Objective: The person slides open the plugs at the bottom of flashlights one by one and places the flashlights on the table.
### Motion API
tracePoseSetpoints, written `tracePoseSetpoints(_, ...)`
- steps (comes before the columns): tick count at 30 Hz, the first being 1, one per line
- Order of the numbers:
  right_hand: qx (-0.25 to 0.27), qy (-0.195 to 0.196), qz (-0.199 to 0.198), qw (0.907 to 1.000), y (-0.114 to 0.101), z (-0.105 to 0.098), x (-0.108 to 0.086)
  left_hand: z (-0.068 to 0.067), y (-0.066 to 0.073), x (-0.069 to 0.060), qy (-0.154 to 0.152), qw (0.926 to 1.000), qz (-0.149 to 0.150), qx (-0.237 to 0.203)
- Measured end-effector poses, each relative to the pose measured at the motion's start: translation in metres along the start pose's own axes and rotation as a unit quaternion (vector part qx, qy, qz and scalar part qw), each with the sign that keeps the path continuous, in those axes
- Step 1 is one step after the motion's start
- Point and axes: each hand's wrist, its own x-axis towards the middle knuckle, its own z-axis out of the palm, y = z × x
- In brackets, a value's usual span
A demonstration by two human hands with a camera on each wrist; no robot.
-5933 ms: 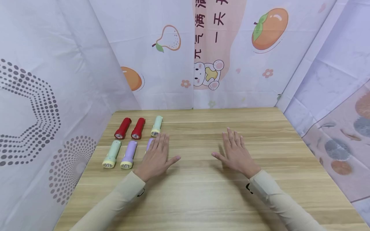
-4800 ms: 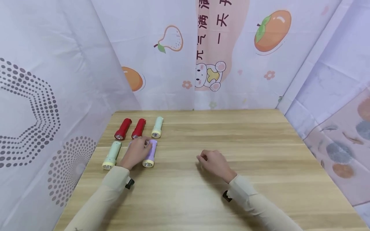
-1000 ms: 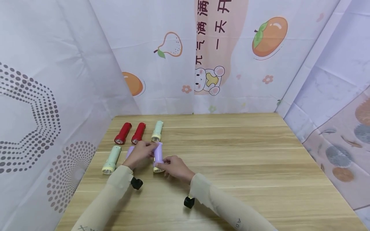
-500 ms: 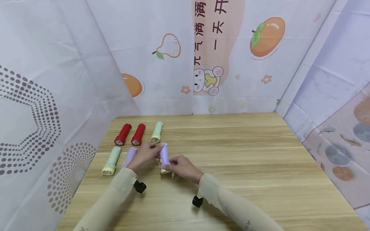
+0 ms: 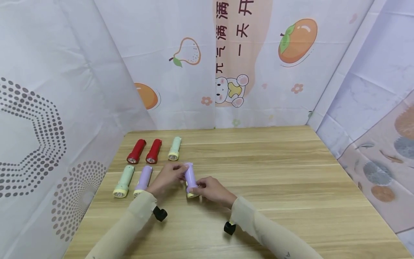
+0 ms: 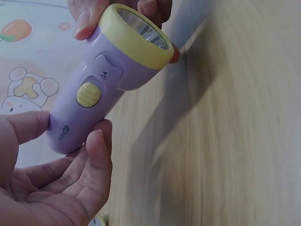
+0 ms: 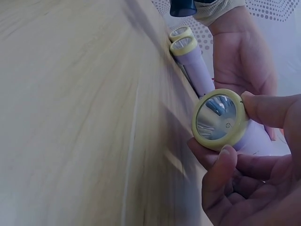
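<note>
Flashlight, purple, is sitting between our left hand and right hand, above the table, in the head view. Left wrist view: we are pinching its tail. Right wrist view: we are pinching its yellow rim.

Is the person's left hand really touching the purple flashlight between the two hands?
Touching. The left wrist view shows it: the left hand pinches the purple flashlight near its tail end, with no visible gap.
</note>
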Motion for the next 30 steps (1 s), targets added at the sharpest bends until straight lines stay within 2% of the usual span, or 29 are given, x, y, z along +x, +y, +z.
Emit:
tracePoseSetpoints(9,-0.008,0.002,-0.001,1.0,0.007,-0.011,-0.008,0.014,0.007,-0.002,-0.008,0.9998,0.02,-0.001)
tracePoseSetpoints(16,0.015,-0.007,0.004,0.9998,0.013,-0.019,-0.018,0.026,0.006,-0.002,-0.009,0.9996,0.022,-0.012)
tracePoseSetpoints(23,0.007,-0.008,-0.002,0.9999,0.018,-0.026,-0.026,0.035,0.003,0.0,-0.015,0.9992,0.031,-0.023)
tracePoseSetpoints(30,-0.003,-0.009,-0.012,0.9999,0.023,-0.036,-0.036,0.047,0.008,-0.002,-0.027,0.9986,0.03,-0.035)
